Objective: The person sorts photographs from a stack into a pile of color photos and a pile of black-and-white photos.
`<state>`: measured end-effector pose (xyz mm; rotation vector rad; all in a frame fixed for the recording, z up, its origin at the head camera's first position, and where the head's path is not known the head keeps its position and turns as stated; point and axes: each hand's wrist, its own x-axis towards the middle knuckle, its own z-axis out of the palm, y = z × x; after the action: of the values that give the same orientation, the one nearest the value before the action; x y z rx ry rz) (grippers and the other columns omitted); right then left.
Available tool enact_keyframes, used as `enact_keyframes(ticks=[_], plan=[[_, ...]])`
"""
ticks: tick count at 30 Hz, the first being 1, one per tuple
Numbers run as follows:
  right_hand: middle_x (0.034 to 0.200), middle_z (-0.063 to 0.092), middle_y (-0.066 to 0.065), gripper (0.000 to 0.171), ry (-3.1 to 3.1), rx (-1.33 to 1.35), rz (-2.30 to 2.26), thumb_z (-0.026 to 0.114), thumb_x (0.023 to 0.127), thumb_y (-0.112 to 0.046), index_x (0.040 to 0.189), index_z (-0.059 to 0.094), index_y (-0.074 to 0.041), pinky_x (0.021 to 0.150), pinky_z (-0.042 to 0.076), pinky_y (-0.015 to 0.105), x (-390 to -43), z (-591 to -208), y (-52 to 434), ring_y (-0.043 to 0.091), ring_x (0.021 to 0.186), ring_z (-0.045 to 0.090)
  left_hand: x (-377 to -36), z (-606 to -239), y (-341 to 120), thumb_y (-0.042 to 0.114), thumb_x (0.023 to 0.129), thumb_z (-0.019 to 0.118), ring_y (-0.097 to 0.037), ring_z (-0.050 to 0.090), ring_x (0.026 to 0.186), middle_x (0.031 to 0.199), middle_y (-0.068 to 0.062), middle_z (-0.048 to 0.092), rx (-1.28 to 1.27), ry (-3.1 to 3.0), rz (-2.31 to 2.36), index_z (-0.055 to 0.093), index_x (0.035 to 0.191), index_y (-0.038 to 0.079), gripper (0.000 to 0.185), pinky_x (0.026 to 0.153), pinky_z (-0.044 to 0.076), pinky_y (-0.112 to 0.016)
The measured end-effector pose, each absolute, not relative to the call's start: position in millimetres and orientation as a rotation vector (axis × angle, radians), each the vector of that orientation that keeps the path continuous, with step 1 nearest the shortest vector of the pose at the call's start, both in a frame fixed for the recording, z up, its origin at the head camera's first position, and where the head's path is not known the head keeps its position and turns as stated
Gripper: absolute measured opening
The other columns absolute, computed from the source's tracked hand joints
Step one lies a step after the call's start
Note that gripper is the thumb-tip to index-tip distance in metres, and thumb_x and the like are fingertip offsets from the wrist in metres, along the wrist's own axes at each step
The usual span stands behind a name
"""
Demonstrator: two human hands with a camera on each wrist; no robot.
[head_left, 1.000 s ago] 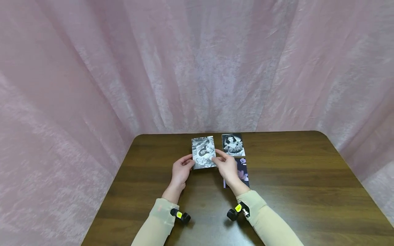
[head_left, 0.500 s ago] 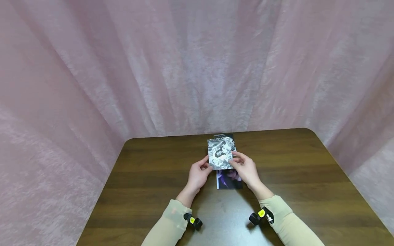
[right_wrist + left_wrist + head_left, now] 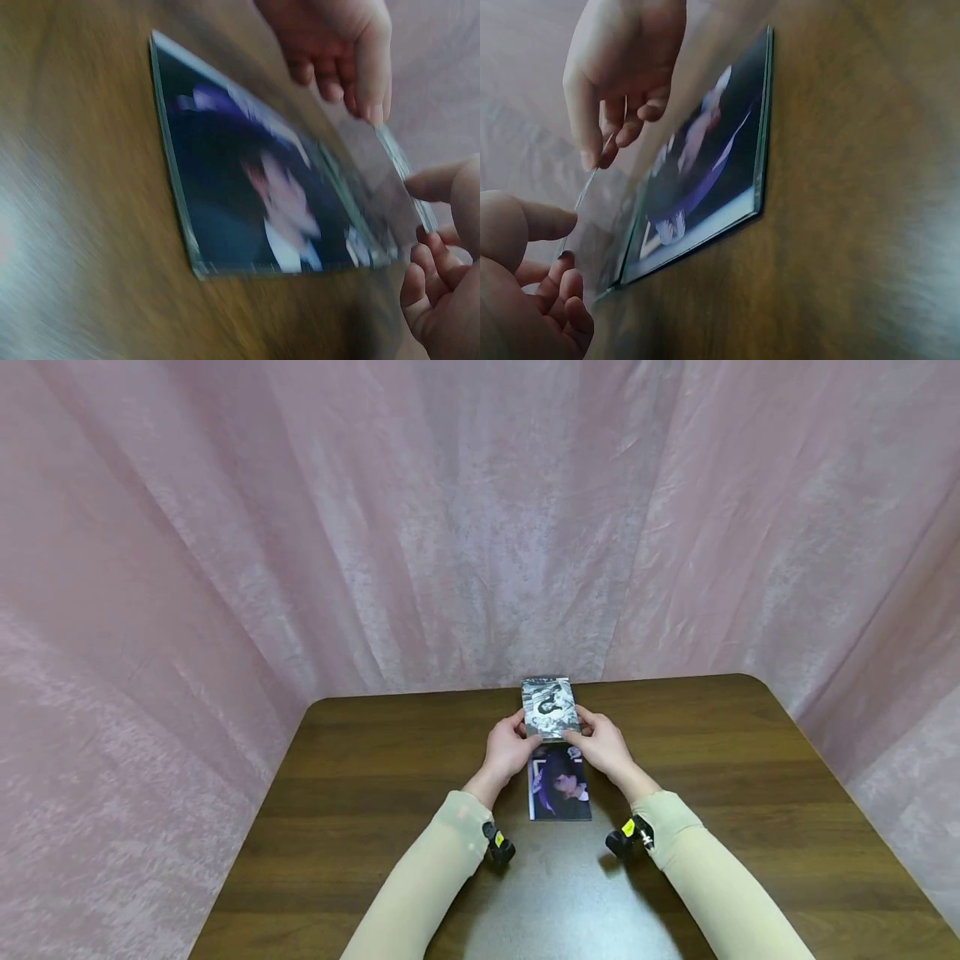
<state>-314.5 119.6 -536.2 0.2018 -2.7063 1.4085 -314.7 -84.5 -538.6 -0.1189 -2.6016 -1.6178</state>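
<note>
A black-and-white photo print (image 3: 551, 708) is held over the far edge of the table by both hands. My left hand (image 3: 504, 750) pinches its left lower corner between thumb and fingers, and my right hand (image 3: 603, 745) pinches the right one. Seen edge-on in the left wrist view, the held print (image 3: 589, 187) is a thin pale strip, lifted off the surface. Just nearer lies a dark photo with purple tones (image 3: 558, 783), flat on the wood; its thick greenish edge shows in the right wrist view. The other black-and-white photo behind it is covered by the held print.
The brown wooden table (image 3: 375, 818) ends close behind the prints, where a pink curtain (image 3: 480, 568) hangs. Small black cameras are strapped at the left wrist (image 3: 498, 845) and the right wrist (image 3: 628, 838). Bare wood lies to both sides.
Both hands have carried the held print rightward, then away toward the table's far edge, over the other black-and-white photo. The purple-toned photo is now uncovered. The head view has shifted slightly.
</note>
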Motion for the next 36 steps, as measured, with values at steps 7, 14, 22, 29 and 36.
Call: enact_keyframes(ticks=[7, 14, 22, 29, 36], plan=[[0.129, 0.068, 0.025, 0.071, -2.789, 0.274, 1.343, 0.079, 0.096, -0.02, 0.155, 0.05, 0.007, 0.103, 0.047, 0.055, -330.0, -547.5, 128.2, 0.041, 0.117, 0.061, -329.5, -547.6, -81.3, 0.015, 0.093, 0.081, -0.018, 0.055, 0.093, 0.102, -0.005, 0.063, -0.114, -2.729, -1.506, 0.057, 0.153, 0.0, 0.066, 0.09, 0.05, -0.033], [0.136, 0.067, 0.021, 0.07, -2.846, 0.231, 1.328, 0.078, 0.096, -0.026, 0.155, 0.053, 0.002, 0.108, 0.044, 0.055, -332.4, -550.4, 121.3, 0.04, 0.124, 0.059, -328.2, -551.2, -86.8, 0.01, 0.088, 0.074, -0.02, 0.056, 0.092, 0.101, -0.008, 0.064, -0.007, -2.676, -1.56, 0.063, 0.146, -0.002, 0.061, 0.088, 0.049, -0.034], [0.139, 0.064, 0.026, 0.07, -2.916, 0.198, 1.161, 0.077, 0.094, -0.028, 0.154, 0.055, 0.001, 0.112, 0.039, 0.058, -330.5, -545.8, 116.8, 0.046, 0.133, 0.053, -327.0, -551.6, -91.9, 0.012, 0.09, 0.073, -0.02, 0.055, 0.092, 0.101, -0.007, 0.063, -0.007, -2.726, -1.48, 0.066, 0.144, -0.001, 0.056, 0.089, 0.048, -0.035], [0.142, 0.06, 0.028, 0.065, -2.922, 0.147, 1.142, 0.075, 0.096, -0.027, 0.154, 0.056, -0.001, 0.114, 0.035, 0.06, -328.6, -544.6, 111.1, 0.051, 0.136, 0.048, -327.9, -552.0, -94.4, 0.015, 0.088, 0.073, -0.02, 0.052, 0.092, 0.097, -0.004, 0.057, -0.038, -2.811, -1.352, 0.064, 0.146, 0.0, 0.06, 0.086, 0.045, -0.034], [0.144, 0.057, 0.029, 0.066, -2.932, 0.127, 1.126, 0.072, 0.099, -0.026, 0.156, 0.053, 0.0, 0.114, 0.036, 0.059, -328.3, -545.4, 108.3, 0.051, 0.135, 0.047, -329.8, -549.8, -94.5, 0.021, 0.092, 0.074, -0.02, 0.052, 0.092, 0.103, -0.007, 0.059, -0.037, -2.875, -1.257, 0.062, 0.149, 0.002, 0.061, 0.086, 0.045, -0.034]])
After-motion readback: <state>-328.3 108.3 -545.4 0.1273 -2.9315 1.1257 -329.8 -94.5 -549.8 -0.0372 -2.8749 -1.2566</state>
